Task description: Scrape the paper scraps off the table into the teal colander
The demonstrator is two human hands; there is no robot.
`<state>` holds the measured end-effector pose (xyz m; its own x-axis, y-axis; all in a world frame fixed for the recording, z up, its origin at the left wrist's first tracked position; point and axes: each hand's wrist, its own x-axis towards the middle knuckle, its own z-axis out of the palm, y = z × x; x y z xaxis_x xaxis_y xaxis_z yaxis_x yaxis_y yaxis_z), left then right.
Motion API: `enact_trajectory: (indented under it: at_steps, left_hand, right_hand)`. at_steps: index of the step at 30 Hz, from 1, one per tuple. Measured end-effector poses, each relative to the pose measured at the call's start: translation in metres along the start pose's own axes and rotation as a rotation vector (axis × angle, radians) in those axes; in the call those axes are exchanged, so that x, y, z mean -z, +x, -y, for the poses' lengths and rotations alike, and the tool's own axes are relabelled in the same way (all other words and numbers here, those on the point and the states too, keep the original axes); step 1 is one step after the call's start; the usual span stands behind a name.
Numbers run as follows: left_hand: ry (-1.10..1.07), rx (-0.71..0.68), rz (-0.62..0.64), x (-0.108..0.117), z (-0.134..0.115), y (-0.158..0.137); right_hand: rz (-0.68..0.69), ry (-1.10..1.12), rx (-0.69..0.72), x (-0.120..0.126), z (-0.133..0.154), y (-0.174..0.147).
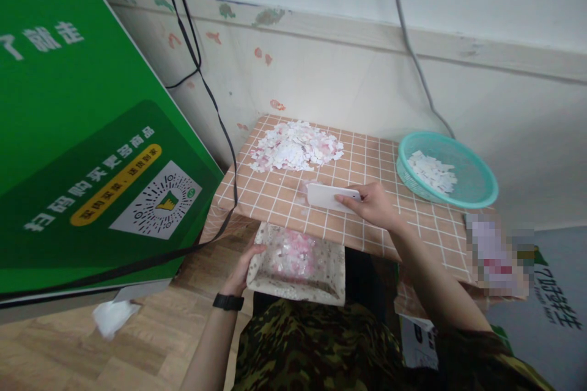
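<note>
By the right hand (376, 204), a flat white plate (323, 197), smooth and blunt-cornered, is gripped at one end between fingers and thumb, above the checked worktop (367, 156). Left of those fingers, at its far end, pale pinkish scraps (302, 189) are scattered. By the left hand (242, 269), a shallow speckled tray (293, 294) is held at its edge; pink, clear bits (296, 253) are contained. Beyond the right fingers, leftward, a white-pink heap (293, 146) is spread; rightward, white pieces (431, 172) are held in a turquoise basket (481, 186).
</note>
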<state>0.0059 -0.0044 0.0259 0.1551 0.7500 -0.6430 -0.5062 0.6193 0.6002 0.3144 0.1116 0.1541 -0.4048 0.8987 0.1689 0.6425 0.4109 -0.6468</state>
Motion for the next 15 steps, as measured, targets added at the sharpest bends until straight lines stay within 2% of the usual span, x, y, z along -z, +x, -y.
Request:
enact_trajectory:
  at_steps: [8,11,15]
  left_hand:
    - [0.004,0.020,-0.005,-0.002,0.000,-0.002]
    - [0.007,0.031,-0.008,-0.003,0.000,-0.002]
    - [0.002,0.037,-0.014,-0.003,0.000,-0.002]
  right_hand:
    - [-0.050,-0.009,-0.040,0.002,-0.003,-0.002]
    - [-0.061,0.012,-0.105,0.004,-0.013,-0.011]
    - [-0.164,0.084,-0.197,0.003,-0.027,-0.026]
